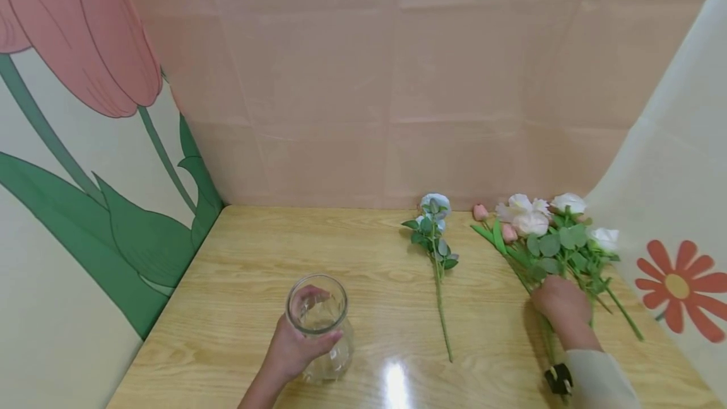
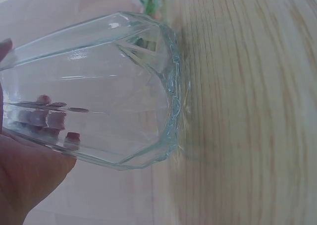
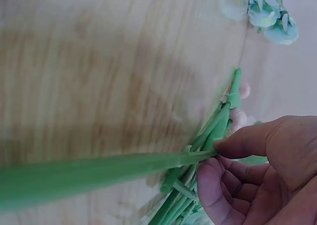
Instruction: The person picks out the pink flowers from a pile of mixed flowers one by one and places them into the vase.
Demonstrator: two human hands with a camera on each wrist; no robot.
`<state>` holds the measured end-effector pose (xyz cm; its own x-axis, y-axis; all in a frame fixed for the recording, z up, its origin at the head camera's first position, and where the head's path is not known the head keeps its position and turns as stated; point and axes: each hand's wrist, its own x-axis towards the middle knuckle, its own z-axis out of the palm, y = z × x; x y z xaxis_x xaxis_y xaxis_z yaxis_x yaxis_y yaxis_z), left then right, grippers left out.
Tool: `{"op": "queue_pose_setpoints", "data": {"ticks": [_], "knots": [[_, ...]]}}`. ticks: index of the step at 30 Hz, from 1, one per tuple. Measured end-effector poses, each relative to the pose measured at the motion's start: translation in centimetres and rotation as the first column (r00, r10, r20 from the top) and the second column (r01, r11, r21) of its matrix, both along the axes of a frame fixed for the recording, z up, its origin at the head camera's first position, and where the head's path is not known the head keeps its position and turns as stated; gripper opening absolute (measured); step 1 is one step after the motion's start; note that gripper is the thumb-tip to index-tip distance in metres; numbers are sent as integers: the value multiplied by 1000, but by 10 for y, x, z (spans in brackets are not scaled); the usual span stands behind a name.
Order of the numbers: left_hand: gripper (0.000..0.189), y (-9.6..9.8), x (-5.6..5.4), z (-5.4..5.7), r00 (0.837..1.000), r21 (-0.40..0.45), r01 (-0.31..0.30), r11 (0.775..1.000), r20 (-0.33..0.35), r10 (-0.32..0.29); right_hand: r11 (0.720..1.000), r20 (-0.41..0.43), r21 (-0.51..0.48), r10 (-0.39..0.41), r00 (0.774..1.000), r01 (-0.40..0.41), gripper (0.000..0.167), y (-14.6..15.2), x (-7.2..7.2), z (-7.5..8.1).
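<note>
A clear glass vase [image 1: 332, 358] stands upright on the table, and my left hand [image 1: 295, 346] grips it just below the rim. In the left wrist view the faceted glass vase [image 2: 99, 86] has its thick base on the wood, with the thumb along its side. My right hand [image 1: 562, 305] is at the pile of flowers on the right. Its thumb and forefinger pinch a green flower stem [image 3: 124, 170], as the right wrist view shows. The flower head on that stem is hidden. White flowers [image 1: 531, 223] and pink tulips [image 1: 480, 212] lie beyond the hand.
A light blue flower [image 1: 435, 202] with a leafy stem lies alone on the table [image 1: 255, 257], between the vase and the pile. A pink backdrop [image 1: 318, 81] closes off the back. Printed cloths with a tulip [image 1: 85, 36] and a red flower [image 1: 676, 286] flank the sides.
</note>
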<state>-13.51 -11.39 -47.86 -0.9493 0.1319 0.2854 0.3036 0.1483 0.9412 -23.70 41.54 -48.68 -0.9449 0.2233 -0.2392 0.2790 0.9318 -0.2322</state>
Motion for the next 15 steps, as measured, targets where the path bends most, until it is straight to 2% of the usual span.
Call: {"op": "queue_pose_setpoints", "data": {"ticks": [6,11,15], "knots": [[73,0,0,1,1000,-2,-13,1000,4,13,999,-69,28,38,997,-36,37,-4,2,9],[73,0,0,0,1000,-2,-21,1000,7,21,999,-68,13,43,997,-42,40,-15,3,23],[73,1,-1,0,1000,-6,-27,1000,14,27,999,-87,4,40,995,-40,36,-29,6,35]]}}
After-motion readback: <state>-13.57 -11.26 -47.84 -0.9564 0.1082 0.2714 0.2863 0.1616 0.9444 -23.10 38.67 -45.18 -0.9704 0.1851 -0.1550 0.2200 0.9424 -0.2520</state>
